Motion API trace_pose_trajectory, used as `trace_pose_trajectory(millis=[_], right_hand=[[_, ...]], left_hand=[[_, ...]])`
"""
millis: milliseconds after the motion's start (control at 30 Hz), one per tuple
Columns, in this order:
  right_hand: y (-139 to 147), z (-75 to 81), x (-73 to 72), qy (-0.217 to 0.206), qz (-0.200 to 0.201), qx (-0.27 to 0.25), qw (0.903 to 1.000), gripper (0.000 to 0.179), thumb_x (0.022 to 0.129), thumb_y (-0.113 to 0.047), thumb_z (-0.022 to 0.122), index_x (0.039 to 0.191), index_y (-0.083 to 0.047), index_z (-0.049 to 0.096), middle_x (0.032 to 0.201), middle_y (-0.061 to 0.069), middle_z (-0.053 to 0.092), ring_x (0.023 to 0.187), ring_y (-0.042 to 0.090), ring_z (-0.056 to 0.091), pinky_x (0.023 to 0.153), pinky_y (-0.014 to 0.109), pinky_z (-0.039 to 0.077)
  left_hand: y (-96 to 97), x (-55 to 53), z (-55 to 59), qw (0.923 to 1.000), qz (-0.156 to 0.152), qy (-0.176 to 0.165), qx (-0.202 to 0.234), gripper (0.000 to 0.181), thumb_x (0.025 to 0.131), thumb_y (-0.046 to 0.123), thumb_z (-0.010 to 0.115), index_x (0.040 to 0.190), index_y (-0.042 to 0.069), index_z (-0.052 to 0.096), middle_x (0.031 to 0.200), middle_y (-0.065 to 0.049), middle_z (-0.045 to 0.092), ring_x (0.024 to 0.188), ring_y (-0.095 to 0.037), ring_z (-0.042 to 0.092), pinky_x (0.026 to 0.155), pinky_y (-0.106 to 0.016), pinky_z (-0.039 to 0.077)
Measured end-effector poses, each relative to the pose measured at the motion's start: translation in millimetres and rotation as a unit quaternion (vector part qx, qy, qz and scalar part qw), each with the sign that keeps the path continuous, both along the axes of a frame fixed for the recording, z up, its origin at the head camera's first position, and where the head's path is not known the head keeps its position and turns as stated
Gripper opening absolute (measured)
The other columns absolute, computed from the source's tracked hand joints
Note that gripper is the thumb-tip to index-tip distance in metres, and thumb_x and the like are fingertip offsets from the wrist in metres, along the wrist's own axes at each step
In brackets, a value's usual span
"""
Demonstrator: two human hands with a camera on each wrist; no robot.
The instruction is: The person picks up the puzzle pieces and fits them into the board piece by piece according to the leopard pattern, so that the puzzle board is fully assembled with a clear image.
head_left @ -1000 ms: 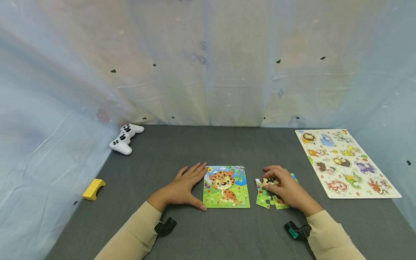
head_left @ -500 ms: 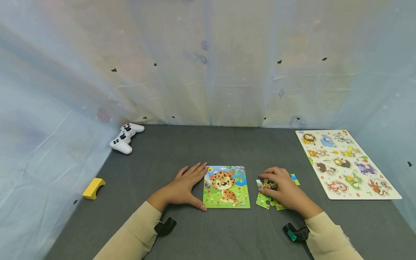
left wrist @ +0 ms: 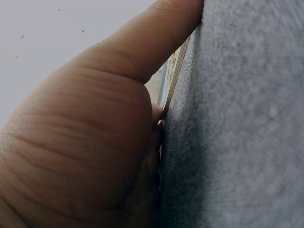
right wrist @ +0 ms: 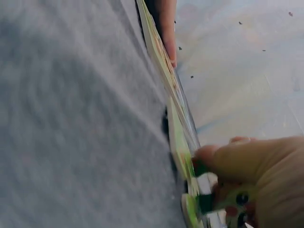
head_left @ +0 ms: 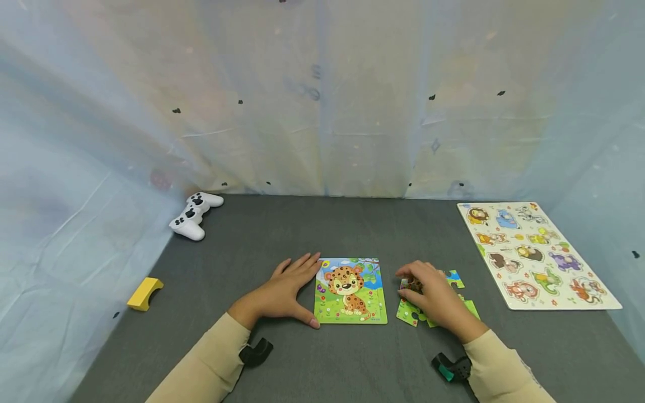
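Observation:
In the head view, my left hand (head_left: 289, 291) lies flat with fingers spread, its fingertips and thumb at the left edge of a square leopard jigsaw puzzle (head_left: 347, 291). To the right of that puzzle, my right hand (head_left: 430, 291) is curled over a small heap of loose jigsaw pieces (head_left: 409, 313). Thumb and fingers grip a jigsaw piece (head_left: 414, 285) with a brown pattern. The right wrist view shows a piece with a printed face (right wrist: 235, 204), tilted beneath the hand. My palm hides part of the heap. The left wrist view is mostly palm and table cloth.
A white game controller (head_left: 196, 215) lies at the back left, a yellow arch block (head_left: 145, 293) at the left edge. On the right rests a large animal peg board (head_left: 536, 257). Pale plastic sheeting (head_left: 322, 112) stands behind the grey table (head_left: 322, 229).
My right hand has shifted slightly left and toward me over the heap, uncovering blue and green pieces on its right side. The left hand and leopard puzzle have stayed put.

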State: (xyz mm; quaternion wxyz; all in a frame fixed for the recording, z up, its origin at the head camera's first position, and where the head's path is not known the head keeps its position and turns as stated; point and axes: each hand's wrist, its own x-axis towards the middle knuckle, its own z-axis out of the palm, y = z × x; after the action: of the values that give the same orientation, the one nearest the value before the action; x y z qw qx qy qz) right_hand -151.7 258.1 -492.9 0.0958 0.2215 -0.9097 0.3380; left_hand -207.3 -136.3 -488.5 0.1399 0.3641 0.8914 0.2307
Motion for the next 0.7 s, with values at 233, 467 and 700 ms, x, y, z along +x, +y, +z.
trace_pose_trajectory(millis=[233,467,700], right_hand=[[-9.3,3.9,3.7,-0.012,-0.003,-0.076,0.9970,0.026,0.096,-0.006,0.085,0.120,-0.010,0.075,0.092,-0.013,0.064,0.064,0.004,0.057,0.056,0.030,0.050],[-23.4,8.7,6.2,-0.062,0.027,-0.092,0.9935,0.037,0.106,-0.012,0.075,0.142,-0.008,0.072,0.094,-0.008,0.068,0.065,0.009,0.059,0.058,0.031,0.051],[-47.2,5.7,10.0,-0.114,0.057,-0.114,0.9852,0.030,0.107,-0.016,0.075,0.136,-0.010,0.067,0.092,-0.005,0.066,0.071,0.012,0.063,0.063,0.033,0.054]], left_hand=[[0.3,0.0,0.4,1.0000,0.000,0.000,-0.002,0.140,0.075,0.079,0.087,0.176,0.016,0.015,0.182,-0.002,0.004,0.166,-0.023,0.000,0.127,-0.059,-0.002],[0.5,0.7,2.0,1.0000,-0.001,-0.003,-0.001,0.139,0.075,0.076,0.089,0.176,0.014,0.016,0.182,-0.002,0.004,0.166,-0.023,0.000,0.127,-0.059,-0.003],[0.9,0.5,2.2,1.0000,-0.004,-0.001,0.009,0.138,0.076,0.074,0.090,0.176,0.012,0.018,0.182,-0.005,0.007,0.166,-0.027,0.003,0.126,-0.063,-0.001]])
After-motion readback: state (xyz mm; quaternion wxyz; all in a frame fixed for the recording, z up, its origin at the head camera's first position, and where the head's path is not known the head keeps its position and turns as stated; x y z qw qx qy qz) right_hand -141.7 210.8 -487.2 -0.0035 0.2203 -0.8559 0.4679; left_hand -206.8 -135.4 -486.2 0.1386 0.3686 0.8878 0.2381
